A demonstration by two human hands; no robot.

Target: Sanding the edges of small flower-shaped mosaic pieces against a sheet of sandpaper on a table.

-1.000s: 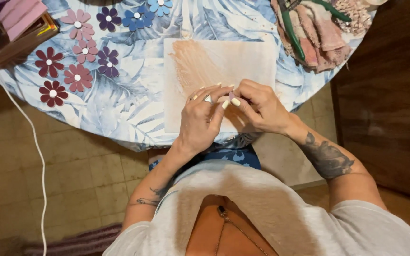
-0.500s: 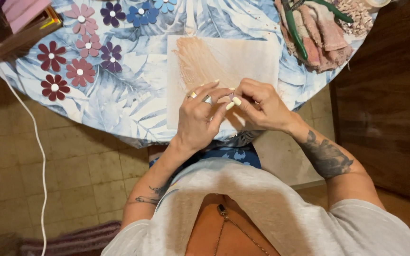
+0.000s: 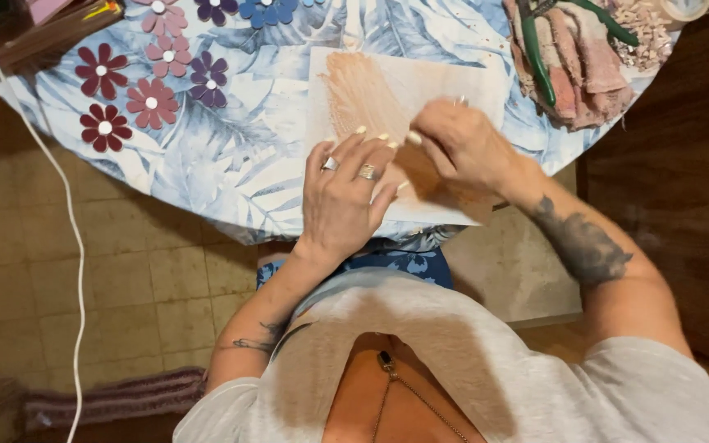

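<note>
I see a pale sheet (image 3: 453, 78) lying flat on the surface (image 3: 231, 176), near its front edge, w/ a tan smear across the left part; long axis runs left-right, short edges facing the sides. L hand (image 3: 346, 193) rests palm down on the sheet's lower left, fingers spread, holding nothing. R hand (image 3: 461, 148) is just beside it over the sheet, grip closed narrow on sth small, can't tell what. Paper flowers (image 3: 145, 78) sit far left, red, pink, purple. Green pliers (image 3: 535, 49) lie on rags (image 3: 584, 66) at right. A white cable (image 3: 59, 213) hangs left.
</note>
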